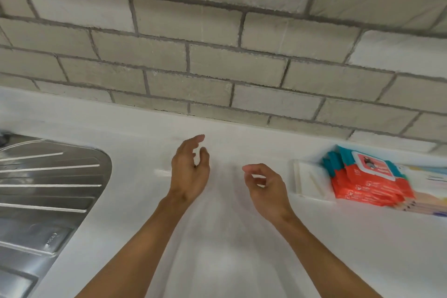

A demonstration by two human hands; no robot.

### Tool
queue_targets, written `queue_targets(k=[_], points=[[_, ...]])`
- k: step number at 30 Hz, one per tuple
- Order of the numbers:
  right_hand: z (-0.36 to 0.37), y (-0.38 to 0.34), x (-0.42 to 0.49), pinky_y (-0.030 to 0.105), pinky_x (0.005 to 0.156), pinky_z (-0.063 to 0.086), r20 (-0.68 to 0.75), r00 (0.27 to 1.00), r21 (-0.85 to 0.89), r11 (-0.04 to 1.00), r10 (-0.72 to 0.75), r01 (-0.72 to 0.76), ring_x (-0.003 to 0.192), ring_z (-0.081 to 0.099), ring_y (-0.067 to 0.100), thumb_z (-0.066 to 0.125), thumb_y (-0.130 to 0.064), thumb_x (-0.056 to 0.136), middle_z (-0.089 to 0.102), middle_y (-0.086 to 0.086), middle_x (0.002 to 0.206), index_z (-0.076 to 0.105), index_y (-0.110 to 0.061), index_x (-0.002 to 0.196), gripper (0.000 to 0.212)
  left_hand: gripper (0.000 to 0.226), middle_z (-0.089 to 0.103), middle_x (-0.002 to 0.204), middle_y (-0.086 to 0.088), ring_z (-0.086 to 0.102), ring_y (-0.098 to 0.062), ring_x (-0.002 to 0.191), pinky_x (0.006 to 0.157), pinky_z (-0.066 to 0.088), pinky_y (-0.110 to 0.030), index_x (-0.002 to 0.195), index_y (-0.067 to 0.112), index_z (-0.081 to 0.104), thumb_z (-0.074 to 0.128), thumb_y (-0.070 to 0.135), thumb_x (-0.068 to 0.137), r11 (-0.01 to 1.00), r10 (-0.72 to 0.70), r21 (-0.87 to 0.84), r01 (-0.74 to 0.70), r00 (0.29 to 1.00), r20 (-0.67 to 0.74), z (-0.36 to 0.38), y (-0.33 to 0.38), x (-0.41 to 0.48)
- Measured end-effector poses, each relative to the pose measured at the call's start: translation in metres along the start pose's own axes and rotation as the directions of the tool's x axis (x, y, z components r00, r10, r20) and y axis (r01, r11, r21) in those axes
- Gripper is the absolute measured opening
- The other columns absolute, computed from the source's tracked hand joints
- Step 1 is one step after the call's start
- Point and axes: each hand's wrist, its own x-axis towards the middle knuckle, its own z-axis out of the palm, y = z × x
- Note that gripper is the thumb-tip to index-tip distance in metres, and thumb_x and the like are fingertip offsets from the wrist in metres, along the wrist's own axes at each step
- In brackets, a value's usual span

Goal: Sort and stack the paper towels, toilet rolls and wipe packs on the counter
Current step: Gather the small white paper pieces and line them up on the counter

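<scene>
Over the white counter [362, 249], 2 bare forearms reach forward. The left hand [189, 172] and right hand [263, 189] are held apart, fingers loosely curled, each holding nothing. To the left lies a ribbed steel drainboard [48, 189]. At far right, near the wall, the orange-and-teal wipe packs [370, 181] sit stacked, blurred, just beside a flat white item [307, 181]. Behind runs a grey brick wall [217, 55].

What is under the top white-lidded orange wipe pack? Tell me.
More orange-and-teal wipe packs are stacked under the top orange wipe pack, resting on a pale pastel-printed flat package. Their count is blurred, and the white counter beneath is covered.
</scene>
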Motion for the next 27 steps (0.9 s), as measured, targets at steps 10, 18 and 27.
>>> queue_targets(k=[10,18,27], points=[[-0.11,0.048,-0.03,0.011,0.073,0.045,-0.318,0.933,-0.067,0.978,0.168,-0.199,0.084,0.062,0.009,0.061,-0.013,0.091,0.065,-0.012,0.094,0.066,-0.018,0.098,0.01,0.034,0.059,0.127,0.009,0.058,-0.012,0.115,0.095,0.052,-0.027,0.126,0.023,0.059,0.061,0.018,0.093,1.0,-0.015,-0.013,0.02,0.95,0.31,0.123,0.036,-0.059],[-0.134,0.07,-0.02,0.037,0.089,0.052,-0.362,0.855,-0.011,0.916,0.371,-0.402,0.091,0.063,0.024,0.056,-0.017,0.092,0.068,0.001,0.098,0.063,-0.014,0.102,0.013,0.053,0.049,0.146,-0.005,0.05,-0.022,0.13,0.11,0.041,-0.033,0.145,0.016,0.043,0.057,0.03,0.097,0.971,-0.203,0.212,0.105,0.834,0.514,0.187,0.05,-0.066],[-0.122,0.067,-0.014,0.025,0.08,0.044,-0.342,0.84,0.173,0.907,0.422,-0.385,0.087,0.059,0.018,0.055,-0.015,0.094,0.065,-0.003,0.093,0.065,-0.016,0.101,0.012,0.052,0.053,0.142,-0.009,0.053,-0.023,0.128,0.11,0.04,-0.032,0.143,0.01,0.045,0.06,0.024,0.095,0.96,-0.246,0.227,0.163,0.876,0.415,0.2,0.052,-0.07]])
